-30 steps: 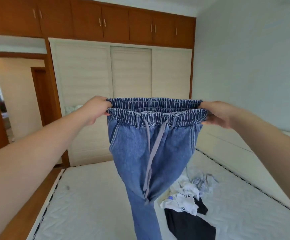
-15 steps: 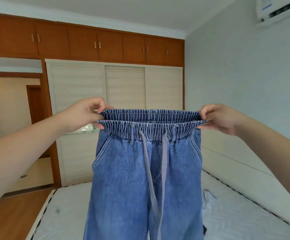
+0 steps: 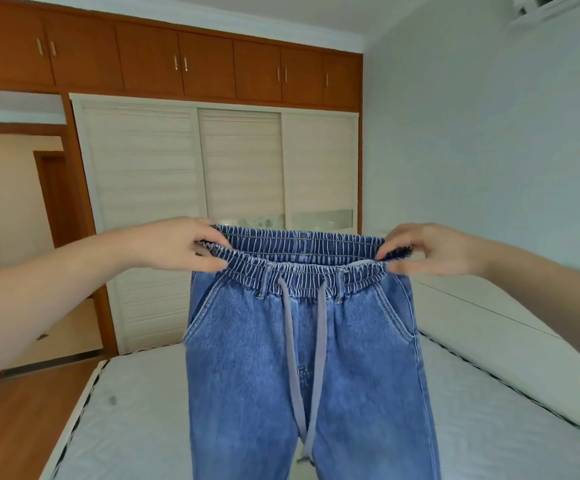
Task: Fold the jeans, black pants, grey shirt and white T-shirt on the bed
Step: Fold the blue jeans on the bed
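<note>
we hold the jeans (image 3: 302,358) up over the bed (image 3: 132,427), left hand (image 3: 174,245) and right hand (image 3: 427,251) each pinching a waistband end, legs hanging unfolded; we judge folding barely begun, other garments out of view.

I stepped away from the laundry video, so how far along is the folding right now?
Nothing looks folded yet. In hand: the left hand and right hand pinch the jeans by the waistband, hanging unfolded above the bed. Left: folding the jeans, plus the black pants, grey shirt and white T-shirt, none visible now.
</note>
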A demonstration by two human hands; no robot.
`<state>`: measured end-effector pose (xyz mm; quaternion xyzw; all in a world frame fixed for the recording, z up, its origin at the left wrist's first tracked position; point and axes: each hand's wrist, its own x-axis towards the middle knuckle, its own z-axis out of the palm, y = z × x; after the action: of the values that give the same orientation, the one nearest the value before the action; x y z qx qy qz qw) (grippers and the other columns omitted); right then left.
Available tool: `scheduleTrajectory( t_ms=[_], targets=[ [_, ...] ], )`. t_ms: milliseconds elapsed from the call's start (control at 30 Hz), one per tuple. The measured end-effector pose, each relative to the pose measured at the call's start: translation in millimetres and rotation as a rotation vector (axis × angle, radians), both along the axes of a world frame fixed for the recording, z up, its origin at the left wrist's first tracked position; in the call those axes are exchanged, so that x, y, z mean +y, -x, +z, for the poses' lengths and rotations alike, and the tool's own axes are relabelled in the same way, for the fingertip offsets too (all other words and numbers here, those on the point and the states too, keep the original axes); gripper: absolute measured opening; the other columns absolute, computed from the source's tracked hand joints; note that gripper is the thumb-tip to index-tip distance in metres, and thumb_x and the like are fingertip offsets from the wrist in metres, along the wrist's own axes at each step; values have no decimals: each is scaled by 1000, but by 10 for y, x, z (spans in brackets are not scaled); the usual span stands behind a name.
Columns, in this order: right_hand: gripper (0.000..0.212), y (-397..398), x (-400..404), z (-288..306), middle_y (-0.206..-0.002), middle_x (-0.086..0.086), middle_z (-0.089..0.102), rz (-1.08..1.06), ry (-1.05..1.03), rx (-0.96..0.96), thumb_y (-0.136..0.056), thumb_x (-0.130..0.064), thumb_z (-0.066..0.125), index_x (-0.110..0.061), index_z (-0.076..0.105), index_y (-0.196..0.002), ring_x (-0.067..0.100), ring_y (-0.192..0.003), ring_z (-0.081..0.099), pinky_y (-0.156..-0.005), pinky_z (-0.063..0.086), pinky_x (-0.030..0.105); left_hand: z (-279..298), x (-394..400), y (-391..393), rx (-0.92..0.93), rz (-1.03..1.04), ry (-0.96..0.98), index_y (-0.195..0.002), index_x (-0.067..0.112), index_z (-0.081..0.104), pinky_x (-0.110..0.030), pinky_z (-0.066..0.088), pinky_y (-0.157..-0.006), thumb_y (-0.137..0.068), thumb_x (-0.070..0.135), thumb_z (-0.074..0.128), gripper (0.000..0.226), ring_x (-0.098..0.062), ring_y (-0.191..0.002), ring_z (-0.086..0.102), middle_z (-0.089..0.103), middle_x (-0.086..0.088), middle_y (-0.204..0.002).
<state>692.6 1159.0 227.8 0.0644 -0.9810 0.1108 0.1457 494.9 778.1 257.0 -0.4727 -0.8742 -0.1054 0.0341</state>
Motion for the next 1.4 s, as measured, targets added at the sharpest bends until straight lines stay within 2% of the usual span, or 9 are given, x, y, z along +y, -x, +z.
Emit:
scheduleTrajectory(
  t_ms=[67,200,467,667,800,967,1167,1300,1400],
  targets=[
    [37,35,30,-205,-113,-16,54,8,-66,62,-72,-51,75,-33,72,-104,-1,-101,54,-92,40,18,-60,29,12,60,-18,6,-110,37,64,-23,51,-90,-73,55,72,41,0,-92,66,51,18,-114],
    [11,197,2,-487,-102,-4,61,56,-4,219,-80,-21,77,-18,74,-90,17,-90,60,-81,42,20,-179,100,103,250,-80,-33,-85,44,57,-20,45,-76,-82,42,72,16,-7,-87,58,56,15,-95],
    [15,173,97,-4,-87,-5,68,70,258,174,-86,-40,55,-27,59,-91,18,-84,69,-82,56,36,99,-106,238,265,-103,-122,-98,38,55,-2,39,-74,-84,48,55,17,-1,-91,55,50,16,-107],
    [38,109,-128,376,-59,-4,51,38,91,429,-85,-61,37,-25,46,-77,12,-55,48,-56,33,25,531,-171,74,155,-158,-274,-99,29,61,-33,59,-74,-85,49,51,27,-15,-95,65,55,15,-123],
    [55,3,-232,502,-55,-8,44,132,3,421,-69,-78,55,-24,42,-73,5,-52,44,-49,29,19,645,-240,-7,137,-126,-353,-94,39,60,-29,55,-74,-84,55,51,21,-9,-75,68,68,18,-99],
    [33,-37,-233,540,-83,1,69,142,63,377,-60,-51,79,-33,59,-80,5,-65,58,-58,43,17,695,-273,-90,245,-86,-379,-86,26,59,-14,46,-63,-88,43,57,17,-1,-68,61,66,16,-77],
    [33,79,-225,547,-51,-14,47,111,421,490,-67,-55,69,-31,47,-61,0,-47,42,-46,32,14,756,-322,-78,410,-27,-308,-83,26,55,-10,35,-54,-89,28,67,13,12,-62,52,58,34,-70],
    [34,219,-225,567,-62,-8,66,114,881,520,-65,-40,77,-26,53,-85,13,-61,65,-61,55,27,778,-306,-64,440,36,-320,-81,36,53,-42,51,-79,-83,35,71,18,-15,-87,63,70,7,-97],
    [52,278,-270,563,-75,-1,75,106,1060,424,-62,-32,79,-18,59,-108,20,-69,73,-58,60,35,734,-274,-27,490,43,-327,-85,43,49,-19,42,-64,-82,39,71,23,5,-77,56,65,14,-96]
  ],
)
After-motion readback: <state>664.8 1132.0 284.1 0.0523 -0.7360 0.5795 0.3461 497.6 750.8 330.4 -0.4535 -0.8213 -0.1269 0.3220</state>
